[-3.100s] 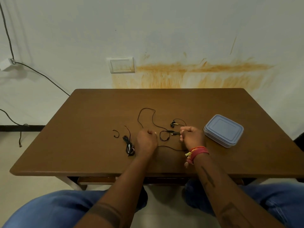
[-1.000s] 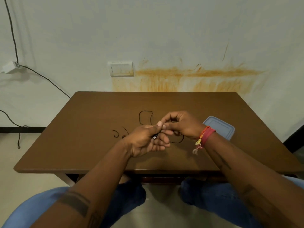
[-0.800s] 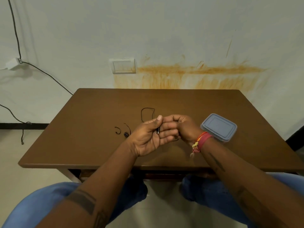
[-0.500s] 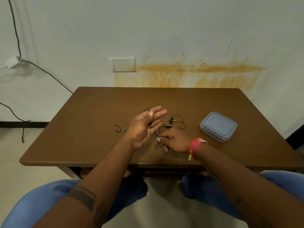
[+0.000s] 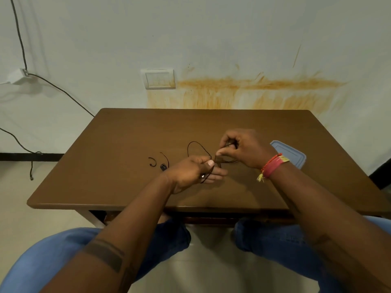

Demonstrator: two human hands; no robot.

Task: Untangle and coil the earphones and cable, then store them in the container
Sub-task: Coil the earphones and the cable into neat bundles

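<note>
As left hand (image 5: 195, 170) pinches, cable (image 5: 197, 144) (looped) beyond

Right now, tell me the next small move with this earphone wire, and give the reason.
Probably wrap another turn: the left hand grips the earphone wire, the right hand pinches it close by, and a loose loop trails on the table. The container has its lid on.

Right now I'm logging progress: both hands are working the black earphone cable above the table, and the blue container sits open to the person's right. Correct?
Not quite. The head view shows the blue container with its lid on, not open. The rest holds: the left hand and right hand both pinch the black earphone cable above the table, and the container lies to the person's right.
</note>
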